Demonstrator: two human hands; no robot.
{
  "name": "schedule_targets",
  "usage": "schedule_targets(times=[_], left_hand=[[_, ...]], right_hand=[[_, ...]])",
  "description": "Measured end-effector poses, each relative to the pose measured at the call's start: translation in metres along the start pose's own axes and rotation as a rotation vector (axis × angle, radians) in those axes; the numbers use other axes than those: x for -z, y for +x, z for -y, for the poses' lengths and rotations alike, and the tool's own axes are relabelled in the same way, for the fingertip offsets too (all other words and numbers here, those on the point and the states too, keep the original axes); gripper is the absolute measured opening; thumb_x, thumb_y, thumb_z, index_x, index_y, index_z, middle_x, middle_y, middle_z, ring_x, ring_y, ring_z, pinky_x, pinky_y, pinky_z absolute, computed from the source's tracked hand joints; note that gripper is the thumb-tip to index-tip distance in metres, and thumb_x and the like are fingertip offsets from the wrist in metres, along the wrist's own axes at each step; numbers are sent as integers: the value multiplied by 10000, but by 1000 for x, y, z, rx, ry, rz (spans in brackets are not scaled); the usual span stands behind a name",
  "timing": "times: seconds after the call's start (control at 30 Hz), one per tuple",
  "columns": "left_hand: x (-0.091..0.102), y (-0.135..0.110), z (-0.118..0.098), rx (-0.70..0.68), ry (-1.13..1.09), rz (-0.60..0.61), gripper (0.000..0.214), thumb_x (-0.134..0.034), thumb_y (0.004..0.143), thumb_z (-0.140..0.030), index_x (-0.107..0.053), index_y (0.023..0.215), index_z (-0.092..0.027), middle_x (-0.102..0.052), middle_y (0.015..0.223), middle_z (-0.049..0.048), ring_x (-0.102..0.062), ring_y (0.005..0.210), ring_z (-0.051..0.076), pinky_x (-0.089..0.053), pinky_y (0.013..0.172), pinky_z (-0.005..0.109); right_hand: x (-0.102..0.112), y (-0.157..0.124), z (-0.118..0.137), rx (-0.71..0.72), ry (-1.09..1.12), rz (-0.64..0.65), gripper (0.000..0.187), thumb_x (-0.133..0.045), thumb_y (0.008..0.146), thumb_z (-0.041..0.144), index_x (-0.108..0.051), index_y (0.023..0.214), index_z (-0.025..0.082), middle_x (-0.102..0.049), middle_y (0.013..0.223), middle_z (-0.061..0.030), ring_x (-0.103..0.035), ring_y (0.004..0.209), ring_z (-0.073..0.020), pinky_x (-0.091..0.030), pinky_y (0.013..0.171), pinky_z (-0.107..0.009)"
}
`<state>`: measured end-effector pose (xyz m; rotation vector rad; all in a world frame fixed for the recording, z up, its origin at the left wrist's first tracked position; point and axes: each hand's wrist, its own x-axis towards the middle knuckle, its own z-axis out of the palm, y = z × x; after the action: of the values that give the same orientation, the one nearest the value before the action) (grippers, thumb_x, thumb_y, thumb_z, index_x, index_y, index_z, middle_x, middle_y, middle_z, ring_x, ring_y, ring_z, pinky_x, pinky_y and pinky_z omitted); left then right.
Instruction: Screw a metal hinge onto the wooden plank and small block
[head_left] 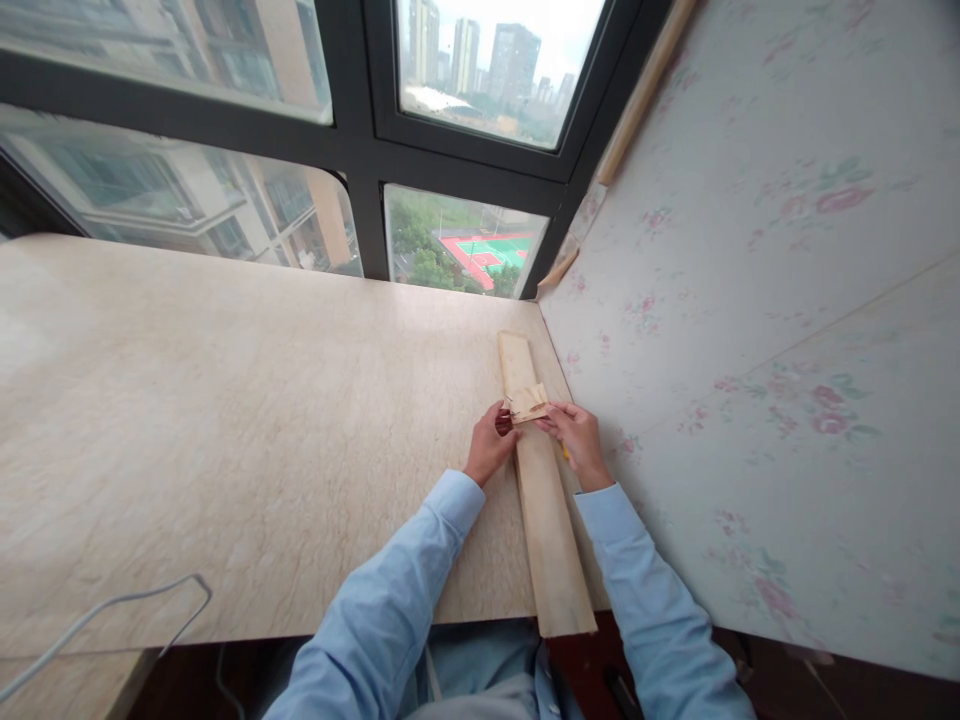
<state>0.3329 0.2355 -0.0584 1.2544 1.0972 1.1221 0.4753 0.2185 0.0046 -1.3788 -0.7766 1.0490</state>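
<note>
A long pale wooden board point(551, 540) lies lengthwise on the stone-patterned sill, its near end jutting past the front edge. Above its middle is a small, thin, pale piece with ragged, splintered edges point(527, 402); it looks like wood, though I cannot tell for certain. My left hand point(491, 442) is closed at the piece's left edge, fingers curled and thumb towards me. On the other side, my right hand point(577, 438) pinches its right edge between thumb and fingers. A bit of something yellow point(565, 453) shows under my right hand, mostly hidden.
The broad sill point(225, 430) stretches left, with a grey-white cable point(112, 603) at its near left corner. A flowered wall point(787, 350) rises close on the right. Dark-framed windows point(465, 160) stand at the back, and loose trim point(559, 272) peels near the corner.
</note>
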Motion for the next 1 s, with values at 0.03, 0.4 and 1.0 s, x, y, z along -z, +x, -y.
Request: schedule_targets(times=[0.03,0.4,1.0], left_hand=[[0,0,0,-6,3,1,618,-687,715,-90,-510,1306,-111,-637,1172,143,-656,982,180,-550,912,370],[-1,2,9,-75,75,24,548,-660,735,-93,-578,1276,-105,-635,1199,149,-647,996,188,-538,932,377],[1,0,11,-130,223,38,530,-654,791,-159,-558,1312,-150,-612,1204,130,-639,981,179,-521,941,367]], right_hand=[[2,1,-1,-10,5,-6,255,-787,619,281,-692,800,128,-746,805,-67,-716,728,-187,-614,763,-330],[7,5,-7,-70,-20,-45,134,-726,659,180,-645,759,143,-738,716,-60,-715,628,-173,-619,648,-276],[8,4,-7,-90,-75,-2,110,-691,721,211,-595,748,164,-703,616,-53,-705,576,-172,-612,578,-263]])
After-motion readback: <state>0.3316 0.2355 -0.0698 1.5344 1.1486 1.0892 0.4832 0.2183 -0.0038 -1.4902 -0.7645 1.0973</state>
